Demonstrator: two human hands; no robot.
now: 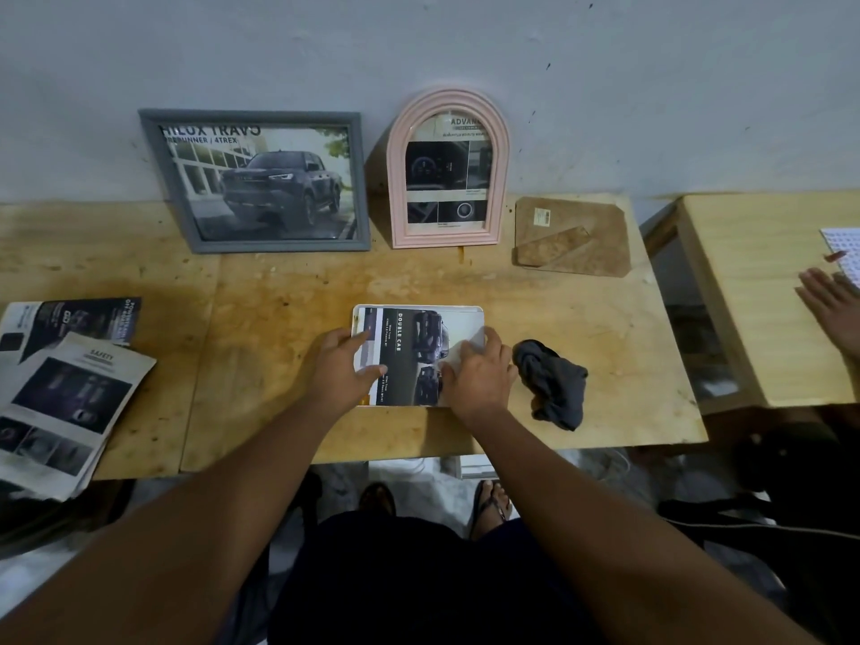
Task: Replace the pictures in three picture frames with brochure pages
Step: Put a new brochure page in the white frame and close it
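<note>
Fitting of the third page is judged to be the step in hand: a brochure page (pixel 414 351) headed "DOUBLE CAB" is laid in a small white frame (pixel 419 308), which lies flat near the front middle of the wooden table (pixel 279 295). The page's left edge is pressed down by the left hand (pixel 342 365), forefinger and thumb spread flat and nothing grasped. The right margin is covered by the right hand (pixel 479 377), fingers bent over a pale, lifted-looking strip of paper; whether that strip is pinched or only pressed cannot be told. Whether the frame lies face up or face down cannot be told either. A crumpled dark cloth (pixel 554 386) is noted just beside the right hand. A brown backing board (pixel 577 230) with its stand is seen flat at the rear right, well apart from the white frame. Against the wall are leaned a grey frame (pixel 251 117) and a pink arched frame (pixel 446 238), both already showing brochure pages. Loose brochures (pixel 70 398) are piled at the left edge. Another person's hand (pixel 833 304) is seen on a second table (pixel 754 295). Next, the page is likely to need squaring inside the rim, any overhang tucked or trimmed, and the backing board fetched and seated.
</note>
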